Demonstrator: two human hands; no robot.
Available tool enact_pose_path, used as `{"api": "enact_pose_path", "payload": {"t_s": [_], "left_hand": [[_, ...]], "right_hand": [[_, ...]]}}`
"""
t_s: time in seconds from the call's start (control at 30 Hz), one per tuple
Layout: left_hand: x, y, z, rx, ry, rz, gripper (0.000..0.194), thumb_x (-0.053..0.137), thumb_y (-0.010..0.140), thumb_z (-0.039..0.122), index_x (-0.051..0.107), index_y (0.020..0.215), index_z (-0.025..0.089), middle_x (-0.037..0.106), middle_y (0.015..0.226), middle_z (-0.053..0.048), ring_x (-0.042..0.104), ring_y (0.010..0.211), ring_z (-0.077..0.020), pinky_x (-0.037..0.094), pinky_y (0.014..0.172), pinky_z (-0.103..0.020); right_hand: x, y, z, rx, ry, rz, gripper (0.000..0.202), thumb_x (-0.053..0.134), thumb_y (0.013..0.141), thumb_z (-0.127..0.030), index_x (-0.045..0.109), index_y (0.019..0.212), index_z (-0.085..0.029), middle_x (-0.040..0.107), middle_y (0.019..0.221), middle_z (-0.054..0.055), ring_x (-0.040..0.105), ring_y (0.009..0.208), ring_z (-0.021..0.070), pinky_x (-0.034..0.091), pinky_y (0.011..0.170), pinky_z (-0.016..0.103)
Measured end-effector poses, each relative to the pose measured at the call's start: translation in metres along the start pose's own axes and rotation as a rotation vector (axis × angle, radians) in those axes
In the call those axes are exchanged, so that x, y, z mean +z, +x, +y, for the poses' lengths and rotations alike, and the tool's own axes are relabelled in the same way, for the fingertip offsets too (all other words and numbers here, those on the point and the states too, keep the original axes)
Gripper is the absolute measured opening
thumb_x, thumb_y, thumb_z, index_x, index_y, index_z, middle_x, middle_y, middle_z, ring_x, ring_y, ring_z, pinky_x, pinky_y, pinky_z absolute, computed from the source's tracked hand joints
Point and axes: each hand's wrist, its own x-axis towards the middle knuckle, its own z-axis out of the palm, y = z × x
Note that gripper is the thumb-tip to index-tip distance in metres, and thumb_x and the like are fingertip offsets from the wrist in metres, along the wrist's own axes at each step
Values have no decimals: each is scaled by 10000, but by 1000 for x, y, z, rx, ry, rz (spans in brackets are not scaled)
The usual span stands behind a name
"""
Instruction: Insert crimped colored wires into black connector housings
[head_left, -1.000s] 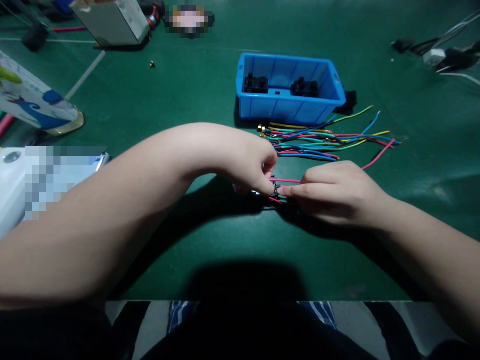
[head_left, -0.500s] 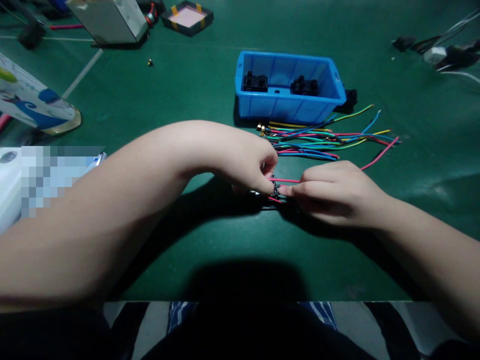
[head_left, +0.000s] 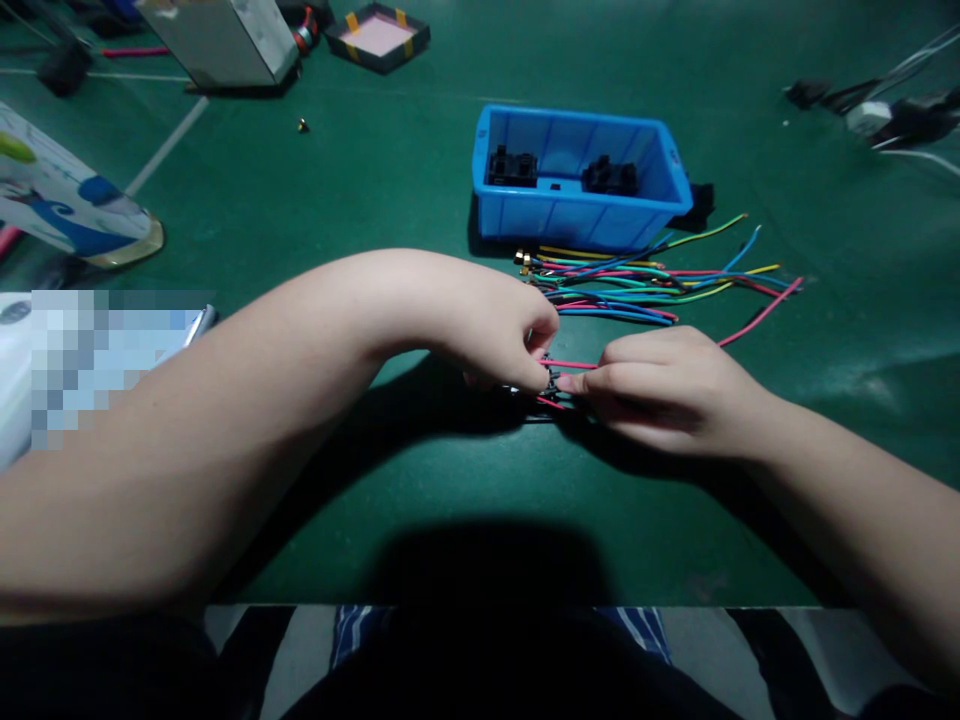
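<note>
Between my hands, low over the green table, is a small black part (head_left: 553, 382), mostly covered by fingers. My left hand (head_left: 517, 335) is closed on it from the left, thumb on the near side. From the right, my right hand (head_left: 667, 390) is closed, with its thumb and fingertip up against the part. A red wire (head_left: 568, 364) runs from the part into my right hand, and its loose end (head_left: 761, 312) comes out beyond the knuckles. A short piece of red wire shows just below the part. Whether my right fingers pinch the wire or the part is hard to see.
Behind my hands lies a bundle of coloured wires (head_left: 622, 285). A blue bin (head_left: 577, 215) beyond it holds black plastic parts (head_left: 611, 175). A brass-coloured piece (head_left: 302, 125), a dark tray (head_left: 379, 40) and a box (head_left: 217, 45) are at the far left; cables (head_left: 900, 115) lie far right.
Both hands keep nearly the same grip and place around the black part. The whole view has shifted very slightly; nothing else visibly moved.
</note>
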Motion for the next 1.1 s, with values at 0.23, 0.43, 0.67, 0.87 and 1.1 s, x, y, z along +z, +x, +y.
{"api": "enact_pose_path", "payload": {"t_s": [0.23, 0.43, 0.67, 0.87, 1.1], "left_hand": [[0, -1, 0, 36, -9, -22, 255, 582, 729, 389, 679, 916, 245, 689, 723, 4, 575, 646, -154, 374, 615, -232], [1, 0, 0, 45, -34, -23, 263, 576, 727, 413, 660, 909, 243, 694, 742, -1, 579, 637, -159, 358, 585, -244], [1, 1, 0, 49, -17, -43, 314, 564, 733, 439, 670, 963, 252, 708, 782, -12, 600, 693, -183, 374, 613, -259], [-1, 1, -2, 68, 26, -33, 344, 550, 755, 435, 669, 1003, 229, 695, 779, -25, 582, 659, -189, 382, 616, -280], [-4, -42, 23, 101, 246, 302, 231, 498, 860, 384, 630, 944, 213, 692, 901, -59, 575, 675, -176, 369, 559, -276]], "right_hand": [[0, 0, 0, 2, -2, 3, 135, 507, 938, -194, 632, 890, -205, 546, 665, 3, 475, 568, 121, 304, 538, 264], [0, 0, 1, -7, 0, 1, 129, 512, 938, -192, 631, 890, -201, 536, 661, -5, 479, 568, 114, 294, 540, 260], [0, 0, 1, -5, -4, -2, 160, 494, 951, -210, 653, 965, -200, 547, 658, -1, 475, 567, 120, 299, 545, 265], [0, 0, 2, -15, 26, 3, 155, 521, 932, -183, 660, 999, -182, 545, 660, -4, 463, 578, 122, 296, 554, 263], [3, 0, 5, -13, 44, 82, 177, 531, 903, -165, 665, 1018, -169, 590, 684, 2, 506, 619, 129, 321, 585, 263]]}}
